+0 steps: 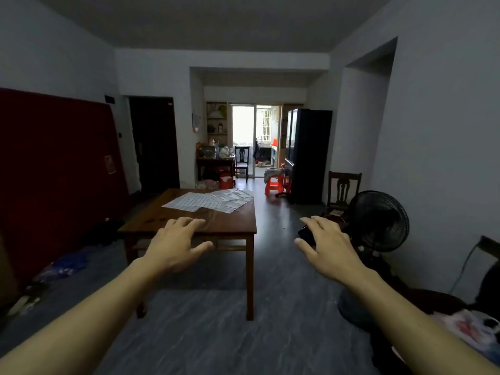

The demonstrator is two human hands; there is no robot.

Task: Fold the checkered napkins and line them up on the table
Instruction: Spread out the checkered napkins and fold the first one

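Checkered napkins (209, 201) overlap, count unclear; left hand (176, 244), right hand (328, 249) spread, empty.

Napkins (209, 201): on table (232, 226), far end.
Fan (378, 221): right of table.
Chair (343, 189): behind fan.
Hands: left hand (173, 247), right hand (328, 247), near side of table.

Before me the napkins (209, 201) are white with a thin grey check pattern. The surface (230, 226) is reddish-brown wood. The floor (216, 334) is grey with streaks, the stools (273, 183) red, the fan (378, 220) black.
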